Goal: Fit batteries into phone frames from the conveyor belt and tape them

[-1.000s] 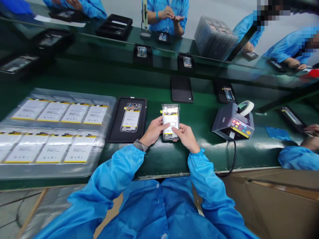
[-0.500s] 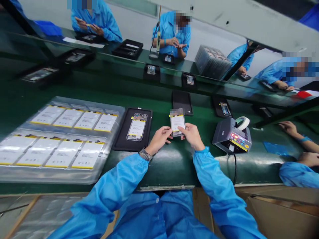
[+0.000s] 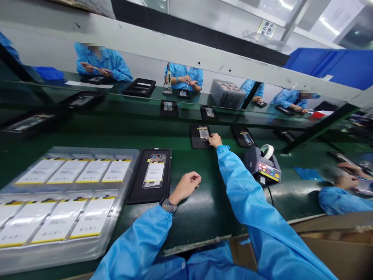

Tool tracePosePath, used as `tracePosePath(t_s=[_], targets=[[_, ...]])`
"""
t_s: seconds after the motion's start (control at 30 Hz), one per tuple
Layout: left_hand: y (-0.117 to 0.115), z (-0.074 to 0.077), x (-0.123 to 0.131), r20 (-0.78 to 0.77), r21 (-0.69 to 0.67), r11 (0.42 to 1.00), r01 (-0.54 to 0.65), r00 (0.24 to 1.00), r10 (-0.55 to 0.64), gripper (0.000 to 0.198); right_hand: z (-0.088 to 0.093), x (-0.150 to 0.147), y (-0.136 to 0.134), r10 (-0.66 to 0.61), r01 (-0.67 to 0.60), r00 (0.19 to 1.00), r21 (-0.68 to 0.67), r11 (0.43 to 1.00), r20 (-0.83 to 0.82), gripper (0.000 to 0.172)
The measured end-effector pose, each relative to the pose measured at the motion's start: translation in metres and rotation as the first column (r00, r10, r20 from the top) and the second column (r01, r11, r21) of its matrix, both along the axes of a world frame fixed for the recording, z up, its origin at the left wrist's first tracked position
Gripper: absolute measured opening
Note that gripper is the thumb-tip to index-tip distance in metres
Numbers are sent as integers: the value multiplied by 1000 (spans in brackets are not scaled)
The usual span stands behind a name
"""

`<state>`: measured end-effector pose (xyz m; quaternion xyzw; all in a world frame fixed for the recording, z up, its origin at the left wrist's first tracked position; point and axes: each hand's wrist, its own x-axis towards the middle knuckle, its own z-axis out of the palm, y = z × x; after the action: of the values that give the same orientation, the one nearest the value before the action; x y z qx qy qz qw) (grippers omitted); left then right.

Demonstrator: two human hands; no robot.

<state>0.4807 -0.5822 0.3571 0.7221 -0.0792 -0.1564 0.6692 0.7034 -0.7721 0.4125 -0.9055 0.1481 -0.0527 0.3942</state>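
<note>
Head view, right hand (image 3: 215, 140) outstretched, fingers resting on phone frame (image 3: 203, 132) in black tray (image 3: 194, 140), grip unclear, left hand (image 3: 187, 186) loosely curled, empty, on green belt (image 3: 204, 206).

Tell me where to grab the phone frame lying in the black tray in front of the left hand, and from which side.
Take the phone frame by its two long edges, coming down from above. It lies flat in the black tray, long axis pointing away, with tray floor showing beside both long sides. The left hand rests loosely curled just right of the tray and is probably nearest.
</note>
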Motion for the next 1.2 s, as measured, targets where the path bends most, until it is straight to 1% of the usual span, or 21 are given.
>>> tracePosePath(t_s=[0.07, 0.13, 0.27, 0.33, 0.4, 0.47, 0.57, 0.6, 0.63, 0.67, 0.7, 0.73, 0.77, 0.8, 0.83, 0.9, 0.93, 1.03, 1.07, 1.13, 1.2], targets=[[0, 5, -5, 102, 77, 997, -19, 995, 11, 19, -2, -8, -5, -51, 54, 998, -104, 993, 29, 18], [0, 12, -10, 217, 163, 985, -55, 976, 19, 16, -7, -22, -6, -96, 106, 993, -181, 978, 64, 24], [14, 33, -11, 405, 304, 939, -164, 914, 29, 15, -20, -52, -12, -136, 171, 978, -232, 958, 157, 41], [31, 44, -11, 455, 302, 924, -234, 887, 76, 17, -30, -59, -19, -146, 185, 972, -214, 959, 183, 46], [56, 54, -17, 467, 273, 901, -338, 865, 182, 21, -42, -60, -27, -154, 198, 960, -181, 963, 233, 42], [88, 64, -32, 476, 263, 840, -475, 821, 315, 23, -53, -58, -34, -142, 187, 951, -146, 971, 274, 35], [151, 76, -67, 508, 308, 712, -631, 742, 437, 23, -63, -54, -38, -122, 169, 947, -141, 975, 296, 29], [175, 79, -80, 510, 350, 659, -665, 726, 462, 23, -65, -53, -39, -123, 172, 949, -152, 973, 290, 27], [199, 82, -93, 507, 423, 577, -699, 710, 488, 24, -66, -52, -39, -127, 178, 952, -166, 970, 278, 27], [221, 84, -106, 513, 513, 431, -742, 668, 540, 25, -66, -52, -39, -129, 180, 956, -179, 967, 263, 26], [242, 85, -119, 516, 599, 264, -756, 616, 595, 26, -65, -51, -39, -129, 178, 961, -189, 966, 246, 26], [258, 84, -130, 510, 674, 122, -729, 579, 636, 27, -65, -51, -38, -128, 174, 965, -193, 966, 229, 26], [270, 83, -139, 488, 736, 32, -676, 563, 667, 29, -64, -51, -38, -130, 171, 969, -191, 966, 212, 26], [277, 79, -147, 452, 785, 3, -620, 575, 682, 30, -63, -51, -38, -133, 170, 971, -185, 968, 198, 26], [278, 74, -153, 419, 818, 5, -575, 603, 678, 30, -62, -52, -39, -138, 171, 973, -177, 969, 186, 27], [268, 61, -159, 404, 847, 12, -532, 658, 636, 31, -61, -53, -39, -153, 180, 974, -163, 970, 165, 27], [259, 54, -160, 427, 847, -13, -532, 664, 614, 31, -60, -53, -38, -156, 182, 974, -158, 971, 161, 28], [227, 39, -154, 502, 829, -147, -539, 603, 620, 35, -57, -55, -35, -146, 172, 976, -155, 973, 164, 29], [219, 38, -151, 505, 829, -173, -531, 579, 640, 36, -56, -56, -35, -139, 165, 976, -156, 974, 165, 30], [209, 38, -143, 483, 843, -192, -503, 550, 681, 37, -54, -58, -35, -133, 158, 978, -157, 975, 160, 31], [207, 43, -135, 451, 863, -190, -468, 543, 708, 36, -54, -60, -40, -139, 162, 979, -155, 975, 151, 30]])
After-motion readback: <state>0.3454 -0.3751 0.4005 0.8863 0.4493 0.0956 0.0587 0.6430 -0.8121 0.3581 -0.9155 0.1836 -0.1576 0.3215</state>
